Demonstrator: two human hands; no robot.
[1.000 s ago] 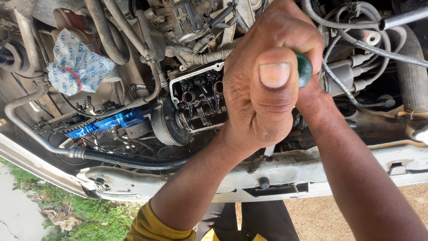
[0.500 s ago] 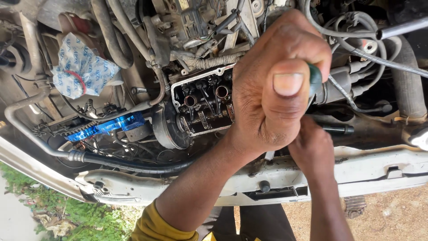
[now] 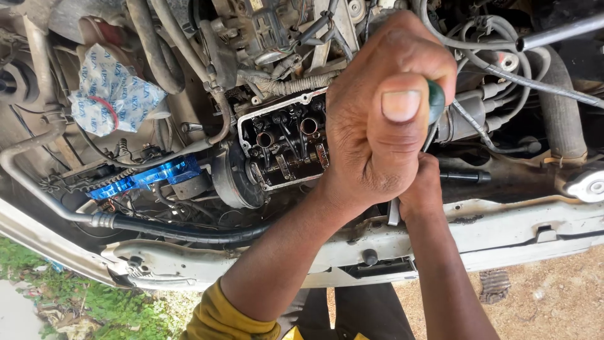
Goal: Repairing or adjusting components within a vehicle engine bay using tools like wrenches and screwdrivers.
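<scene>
The engine bay (image 3: 189, 208) carries everything here. Near its middle sits an open cylinder head (image 3: 286, 148) with its valve gear exposed. Toward the bay's left edge lies a wad of white printed plastic (image 3: 113, 88) with 1 red band. A blue part (image 3: 148, 176) rests below it, and a black hose (image 3: 182, 230) runs along the white front edge (image 3: 503, 230).

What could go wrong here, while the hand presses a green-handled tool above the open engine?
1. The left hand grips the green tool handle hard; if it slips, knuckles may strike the exposed valve gear.
2. The right hand sits low beside the shaft and could be pinched.
3. Dirt might fall into the open engine top.
</scene>
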